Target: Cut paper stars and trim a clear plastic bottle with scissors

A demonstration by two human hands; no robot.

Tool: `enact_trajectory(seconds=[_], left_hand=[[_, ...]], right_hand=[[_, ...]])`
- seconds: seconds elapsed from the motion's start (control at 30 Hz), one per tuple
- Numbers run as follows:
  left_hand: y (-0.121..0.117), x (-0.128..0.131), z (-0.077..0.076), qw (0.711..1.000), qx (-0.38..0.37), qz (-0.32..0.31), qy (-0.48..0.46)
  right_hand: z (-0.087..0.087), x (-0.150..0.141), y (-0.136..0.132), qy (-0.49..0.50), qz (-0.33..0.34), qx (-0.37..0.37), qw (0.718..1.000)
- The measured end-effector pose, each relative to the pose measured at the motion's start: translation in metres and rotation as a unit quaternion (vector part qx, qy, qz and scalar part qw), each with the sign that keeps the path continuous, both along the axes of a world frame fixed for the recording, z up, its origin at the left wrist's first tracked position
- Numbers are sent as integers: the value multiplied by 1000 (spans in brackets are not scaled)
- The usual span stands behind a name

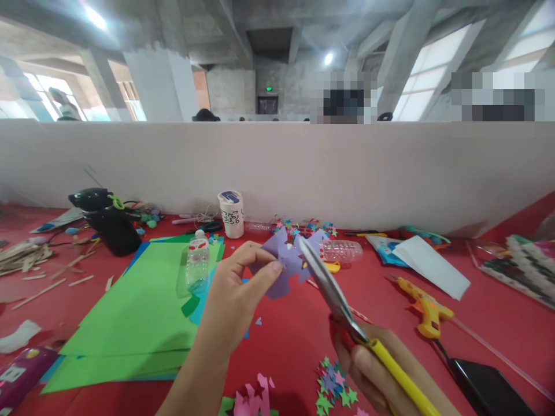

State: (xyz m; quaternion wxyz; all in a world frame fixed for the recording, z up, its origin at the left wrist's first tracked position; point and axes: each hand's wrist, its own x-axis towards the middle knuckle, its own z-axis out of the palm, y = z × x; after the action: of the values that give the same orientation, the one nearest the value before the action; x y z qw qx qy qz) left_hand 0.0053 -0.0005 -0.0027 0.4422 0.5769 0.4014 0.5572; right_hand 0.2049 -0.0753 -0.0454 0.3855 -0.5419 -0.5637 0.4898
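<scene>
Between thumb and fingers, my left hand [243, 283] pinches a purple piece of paper [280, 289] with jagged cut edges, held up over the table. My right hand [368, 361] is wrapped around the scissors [327, 283], which have metal blades and a yellow handle part. The blade tips reach the right edge of the purple paper; whether they are cutting into it I cannot tell. Below, a pile of small coloured paper stars [333, 384] lies near my right hand. Pink paper scraps [251, 398] with star-shaped cutouts lie at the front edge of view.
Green paper sheets [139, 300] spread at left, with a clear bottle [198, 263] standing on them. A black bottle [108, 222] and a white cup [231, 214] stand near the white partition [277, 167]. A yellow glue gun [427, 306] and a black phone-like object [488, 387] lie at right.
</scene>
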Motion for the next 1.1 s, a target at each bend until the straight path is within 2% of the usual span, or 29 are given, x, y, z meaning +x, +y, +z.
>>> enact_trajectory(seconds=[0.07, 0.17, 0.33, 0.4, 0.5, 0.6, 0.7, 0.87, 1.0, 1.1], left_hand=[[3, 0, -1, 1000, -24, -20, 0], [5, 4, -5, 998, -50, -43, 11], [6, 17, -19, 994, -21, -59, 88], [4, 24, -31, 986, -10, -63, 153], [-3, 36, -54, 958, 0, -91, 273], [-15, 46, -78, 939, -4, -114, 324], [-26, 52, -93, 920, 0, -140, 367], [-30, 50, -95, 910, 14, -145, 387], [-26, 45, -92, 930, 4, -110, 350], [-17, 31, -94, 952, -26, -65, 296]], right_hand=[[-3, 5, 4, 25, -26, -1, 999], [-8, 11, 13, 26, -45, 36, 998], [-5, 19, 26, 30, -57, 88, 994], [1, 22, 28, 33, -73, 96, 992], [10, 28, 28, 46, -82, 98, 991], [17, 34, 26, 70, -87, 100, 989], [22, 38, 23, 83, -83, 103, 988], [28, 42, 20, 97, -74, 110, 986], [29, 45, 19, 94, -74, 119, 986], [31, 49, 18, 84, -77, 123, 986]])
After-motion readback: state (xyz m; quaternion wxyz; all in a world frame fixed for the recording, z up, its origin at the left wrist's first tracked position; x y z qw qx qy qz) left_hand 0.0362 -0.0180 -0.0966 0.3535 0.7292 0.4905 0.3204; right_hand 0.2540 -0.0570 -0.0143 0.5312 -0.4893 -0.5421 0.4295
